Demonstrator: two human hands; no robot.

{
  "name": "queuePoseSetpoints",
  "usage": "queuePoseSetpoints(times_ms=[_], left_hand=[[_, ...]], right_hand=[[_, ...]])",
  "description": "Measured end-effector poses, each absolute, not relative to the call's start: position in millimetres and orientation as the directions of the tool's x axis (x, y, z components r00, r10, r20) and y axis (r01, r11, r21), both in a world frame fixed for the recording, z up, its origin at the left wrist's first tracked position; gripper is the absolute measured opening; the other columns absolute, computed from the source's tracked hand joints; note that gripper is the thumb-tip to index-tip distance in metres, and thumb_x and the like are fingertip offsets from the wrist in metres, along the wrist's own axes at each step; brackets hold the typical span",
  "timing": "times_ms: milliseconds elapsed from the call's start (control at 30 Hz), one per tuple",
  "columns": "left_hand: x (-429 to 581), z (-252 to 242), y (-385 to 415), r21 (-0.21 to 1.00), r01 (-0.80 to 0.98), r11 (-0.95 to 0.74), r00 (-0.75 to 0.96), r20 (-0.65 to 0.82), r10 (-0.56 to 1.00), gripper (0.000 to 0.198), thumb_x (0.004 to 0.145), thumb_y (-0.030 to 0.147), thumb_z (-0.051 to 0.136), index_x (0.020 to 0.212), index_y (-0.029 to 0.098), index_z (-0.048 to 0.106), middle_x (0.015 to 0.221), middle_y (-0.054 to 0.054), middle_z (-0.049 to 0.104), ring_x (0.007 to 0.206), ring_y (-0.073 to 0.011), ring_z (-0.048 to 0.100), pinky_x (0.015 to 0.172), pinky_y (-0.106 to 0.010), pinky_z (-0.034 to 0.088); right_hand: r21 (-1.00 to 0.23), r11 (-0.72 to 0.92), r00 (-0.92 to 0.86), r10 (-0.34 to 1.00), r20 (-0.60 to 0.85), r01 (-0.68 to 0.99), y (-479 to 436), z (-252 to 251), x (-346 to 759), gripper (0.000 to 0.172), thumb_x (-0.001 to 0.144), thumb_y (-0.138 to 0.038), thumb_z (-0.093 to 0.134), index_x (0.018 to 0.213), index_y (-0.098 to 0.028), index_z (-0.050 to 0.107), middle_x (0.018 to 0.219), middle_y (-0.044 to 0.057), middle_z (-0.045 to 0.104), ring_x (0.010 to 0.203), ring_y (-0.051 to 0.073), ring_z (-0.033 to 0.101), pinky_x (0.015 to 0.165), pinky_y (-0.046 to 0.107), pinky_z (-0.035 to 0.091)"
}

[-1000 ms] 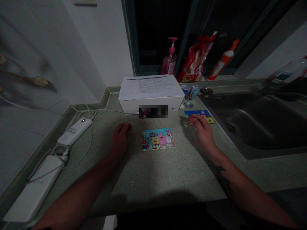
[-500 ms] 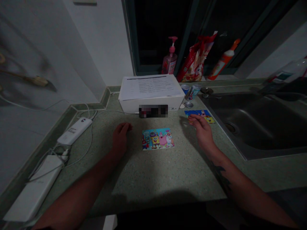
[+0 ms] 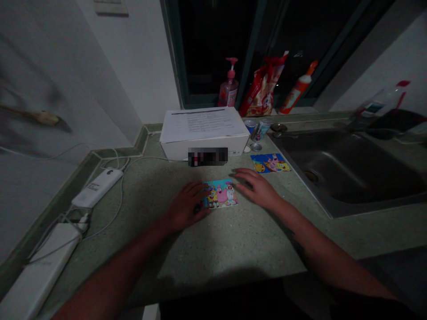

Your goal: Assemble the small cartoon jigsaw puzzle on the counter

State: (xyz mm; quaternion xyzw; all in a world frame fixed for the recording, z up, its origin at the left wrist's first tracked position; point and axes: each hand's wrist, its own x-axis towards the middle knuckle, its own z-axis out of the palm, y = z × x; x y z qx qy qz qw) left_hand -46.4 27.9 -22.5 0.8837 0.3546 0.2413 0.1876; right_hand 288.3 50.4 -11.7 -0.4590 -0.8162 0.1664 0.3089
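A cartoon picture card lies flat on the speckled green counter. My left hand is at the card's left edge, fingers apart and covering its left end; whether it touches the card I cannot tell. By the upper right corner of the card is my right hand, its fingers stretched out and parted, holding nothing. A second cartoon card, mostly blue, rests beyond my right hand near the sink.
Behind the cards stands a white box with a printed sheet on top. Small cans stand beside it. The steel sink is at the right. Along the left lie a white power bank, a long white device and cables.
Both hands have moved inward to the nearer card and their fingers have spread. My right hand has left the blue card, now fully in sight. The view has shifted slightly.
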Motion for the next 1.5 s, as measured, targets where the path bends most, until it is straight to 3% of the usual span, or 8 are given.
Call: queuePoseSetpoints(times_ms=[167,367,500,700,1267,1500], left_hand=[[-47.5,-29.3,27.3,0.399,0.539,-0.742,0.71,0.258,0.655,0.059,0.097,0.047,0.071,0.151,0.025,0.059,0.16,-0.015,0.056,0.153,-0.0387,0.045,0.127,-0.066,0.031],[-44.6,-28.3,27.0,0.413,0.528,-0.742,0.71,0.265,0.652,0.052,0.097,0.044,0.072,0.146,0.029,0.064,0.156,-0.013,0.06,0.149,-0.0365,0.052,0.126,-0.064,0.034],[-43.5,-28.3,27.6,0.392,0.509,-0.766,0.711,0.31,0.631,0.047,0.097,0.04,0.071,0.142,0.027,0.065,0.152,-0.013,0.063,0.145,-0.0357,0.056,0.125,-0.063,0.037],[-43.0,-31.0,28.1,0.323,0.535,-0.781,0.717,0.316,0.621,0.044,0.099,0.036,0.069,0.142,0.024,0.064,0.152,-0.013,0.063,0.143,-0.0335,0.057,0.124,-0.061,0.04],[-37.4,-30.7,30.1,0.292,0.575,-0.764,0.699,0.309,0.645,0.042,0.101,0.035,0.066,0.14,0.021,0.065,0.151,-0.015,0.064,0.14,-0.034,0.058,0.122,-0.06,0.042],[-25.2,-29.9,34.5,0.287,0.601,-0.746,0.685,0.295,0.666,0.042,0.101,0.036,0.065,0.139,0.018,0.064,0.151,-0.015,0.063,0.14,-0.0342,0.057,0.122,-0.059,0.041]], right_hand=[[-0.392,0.349,-0.203,0.908,0.367,0.851,90.4,-7.9,348.8,0.048,0.102,-0.054,0.058,0.136,-0.024,0.071,0.149,0.017,0.064,0.138,0.043,0.059,0.118,0.066,0.045],[-0.273,0.213,-0.131,0.948,0.289,0.938,105.7,-40.6,389.0,0.06,0.103,-0.06,0.049,0.143,-0.018,0.066,0.156,0.021,0.058,0.149,0.045,0.049,0.122,0.068,0.039],[-0.198,0.193,-0.14,0.958,0.25,0.961,95.5,-53.2,388.1,0.064,0.106,-0.058,0.044,0.149,-0.014,0.061,0.16,0.023,0.053,0.154,0.045,0.042,0.125,0.065,0.036],[-0.103,0.211,-0.185,0.958,0.219,0.972,64.0,-49.2,380.1,0.063,0.108,-0.053,0.043,0.153,-0.01,0.057,0.161,0.025,0.051,0.152,0.043,0.046,0.125,0.062,0.037],[-0.207,0.265,-0.215,0.948,0.235,0.942,-86.2,-51.6,321.3,0.06,0.107,-0.056,0.051,0.158,-0.025,0.052,0.168,0.015,0.045,0.158,0.039,0.038,0.128,0.063,0.035],[-0.218,0.283,-0.223,0.939,0.261,0.934,-115.0,-51.8,288.8,0.061,0.106,-0.056,0.054,0.16,-0.028,0.051,0.167,0.014,0.048,0.156,0.039,0.042,0.125,0.065,0.038]])
